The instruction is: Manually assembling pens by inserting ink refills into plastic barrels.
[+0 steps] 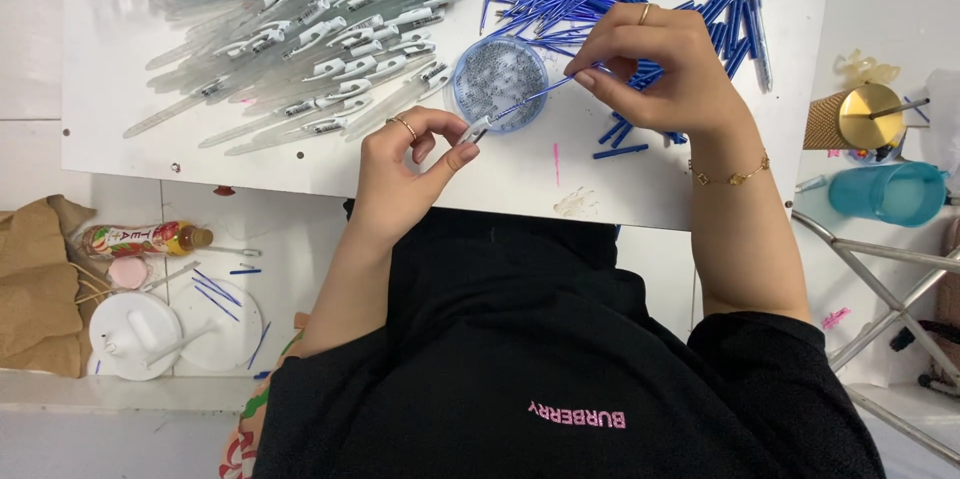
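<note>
Our left hand (415, 154) pinches a light clear barrel (478, 129); our right hand (655, 64) pinches a thin, bendy blue refill (535, 96), best held near its tip.

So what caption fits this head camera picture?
Left hand steadies a clear pen barrel while right hand slides in a blue refill.

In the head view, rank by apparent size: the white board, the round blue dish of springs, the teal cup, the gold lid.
1. White board, by far the largest.
2. Round blue dish and teal cup: look alike, not ranked.
3. Gold lid, smallest.
</note>
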